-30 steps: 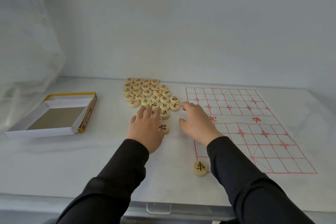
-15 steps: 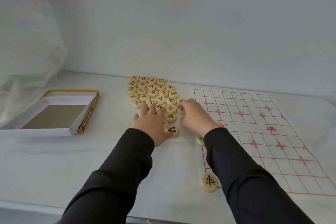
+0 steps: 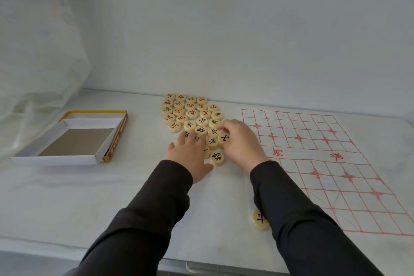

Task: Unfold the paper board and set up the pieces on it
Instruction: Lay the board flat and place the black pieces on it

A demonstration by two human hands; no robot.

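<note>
Right hand point(image 3: 240, 141) touches black-marked piece point(image 3: 224, 138) — perhaps "士".

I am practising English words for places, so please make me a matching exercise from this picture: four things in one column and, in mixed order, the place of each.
Things:
1. open box
2. paper board
3. cluster of pieces
4. lone black-marked piece

Places:
A. near table edge, beside the right sleeve
B. far left of the table
C. right side, lying flat
D. middle, in front of both hands

Pairs: 1-B, 2-C, 3-D, 4-A
</note>
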